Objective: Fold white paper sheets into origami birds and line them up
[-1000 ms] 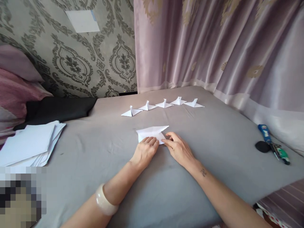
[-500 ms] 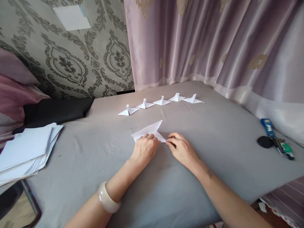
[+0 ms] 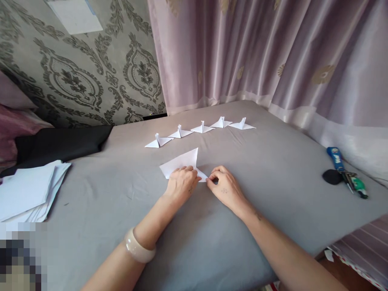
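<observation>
A white sheet of folded paper (image 3: 181,157) lies on the grey cloth in front of me, a broad flap pointing away and a narrow tip reaching right. Over its near edge my left hand (image 3: 182,181) is closed, knuckles up, bearing on the paper; its fingertips and the part beneath are hidden. At the narrow right tip, my right hand (image 3: 224,185) pinches the paper between thumb and forefinger. Beyond both hands stands a row of several small white folded paper figures (image 3: 202,127), each with an upright middle and two flat pointed sides.
Loose white paper sheets (image 3: 26,190) are stacked at the left, near a black cover (image 3: 63,143). Keys with a blue tag (image 3: 336,158) and a black disc lie at the right. A purple curtain (image 3: 212,56) hangs behind the grey-covered surface (image 3: 291,178).
The view has shifted slightly to the right. The paper's far flap looks wider and its corner points more upward. My right forefinger has bent more; both hands stay at the paper.
</observation>
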A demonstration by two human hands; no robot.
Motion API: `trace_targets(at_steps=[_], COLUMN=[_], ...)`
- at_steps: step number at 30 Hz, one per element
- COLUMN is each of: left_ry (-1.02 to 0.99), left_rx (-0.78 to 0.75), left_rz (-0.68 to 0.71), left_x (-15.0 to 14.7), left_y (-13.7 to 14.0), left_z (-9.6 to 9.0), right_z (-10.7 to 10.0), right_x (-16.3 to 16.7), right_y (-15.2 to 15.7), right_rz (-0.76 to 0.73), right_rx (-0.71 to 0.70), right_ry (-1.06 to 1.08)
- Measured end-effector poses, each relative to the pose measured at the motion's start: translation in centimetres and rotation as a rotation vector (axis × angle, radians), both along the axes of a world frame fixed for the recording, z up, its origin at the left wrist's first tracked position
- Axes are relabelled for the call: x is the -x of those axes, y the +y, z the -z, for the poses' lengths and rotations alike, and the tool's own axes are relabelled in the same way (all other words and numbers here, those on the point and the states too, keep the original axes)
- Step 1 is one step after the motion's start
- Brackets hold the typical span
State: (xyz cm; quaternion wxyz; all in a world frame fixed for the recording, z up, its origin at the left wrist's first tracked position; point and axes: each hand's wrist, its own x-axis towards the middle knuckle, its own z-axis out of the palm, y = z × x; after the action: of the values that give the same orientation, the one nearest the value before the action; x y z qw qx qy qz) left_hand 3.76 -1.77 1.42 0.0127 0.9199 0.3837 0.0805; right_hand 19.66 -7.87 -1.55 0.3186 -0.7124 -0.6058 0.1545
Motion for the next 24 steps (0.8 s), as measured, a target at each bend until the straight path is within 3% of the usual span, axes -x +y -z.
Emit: trace_targets(at_steps=[12,24], left_ry=[0.073,0.059], left_rx=[0.047,-0.047], left_rz=[0.027,0.077], left_x=[-0.4,0.0], left_y=[0.2,-0.3], left_z=[-0.8,-0.6], right_z=[-0.9,-0.8], right_x=[-1.6,-0.9], right_y=[-0.7,-1.6], right_rz=[0.068,-0.159], right_rx=[-0.097,-0.028], right_ry=[0.151,-0.063])
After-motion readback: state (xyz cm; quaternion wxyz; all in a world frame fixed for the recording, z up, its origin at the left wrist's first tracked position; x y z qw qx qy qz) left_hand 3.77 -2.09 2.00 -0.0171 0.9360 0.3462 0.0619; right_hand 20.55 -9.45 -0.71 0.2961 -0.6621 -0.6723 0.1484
